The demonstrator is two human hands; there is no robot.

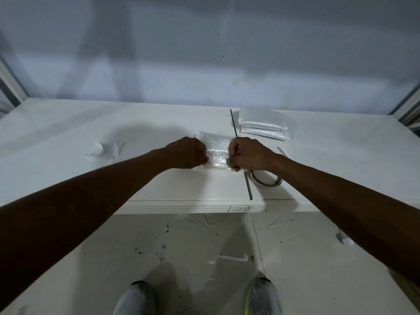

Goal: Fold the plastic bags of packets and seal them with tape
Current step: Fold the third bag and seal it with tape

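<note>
A clear plastic bag of packets [217, 151] lies flat on the white table [159, 187] near its front edge. My left hand [187, 153] grips the bag's left end with curled fingers. At the bag's right end my right hand [248, 153] does the same. A roll of tape [267, 179] lies on the table just under my right wrist, partly hidden by it. How the bag is folded under my hands I cannot tell.
A stack of clear bags of packets [264, 125] sits at the back right. A dark seam [241, 153] runs across the table from back to front. A small white object [96, 150] lies at the left. My two shoes [136, 298] stand on the floor below.
</note>
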